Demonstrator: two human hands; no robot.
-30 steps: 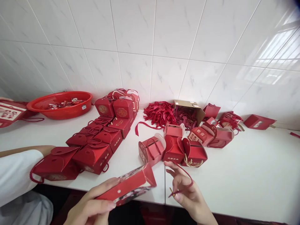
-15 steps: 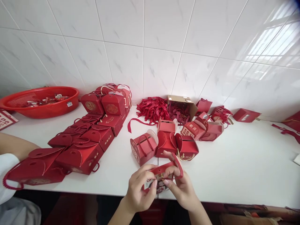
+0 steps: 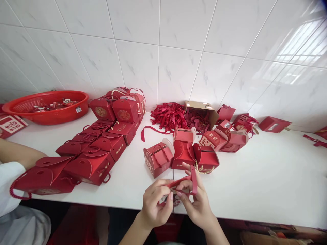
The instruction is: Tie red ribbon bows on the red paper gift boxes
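Between my two hands, over the table's front edge, is a small red box (image 3: 178, 183) with a printed side and a raised curved flap. My left hand (image 3: 157, 203) is closed on its left side, thumb and fingertips pinched at the upper edge. On the right, my right hand (image 3: 195, 200) grips the same box, thumb and index finger near the middle, other fingers behind the flap. The fingers hide much of the box. Just beyond stand a pink-red box with a rope handle (image 3: 158, 159), a bright red box (image 3: 183, 154) and one with a gold cord (image 3: 206, 157).
Rows of red boxes (image 3: 88, 166) stand at left, near another person's arm (image 3: 17, 153). A red basket (image 3: 55, 115) is at the back left. Red ribbons (image 3: 168, 115) lie beside a cardboard box (image 3: 214, 119). More red boxes (image 3: 233, 141) stand right, against a tiled wall.
The view has shifted slightly, moving the scene a little. The held box's flap has tilted more upright in my right hand; both hands keep their grip.
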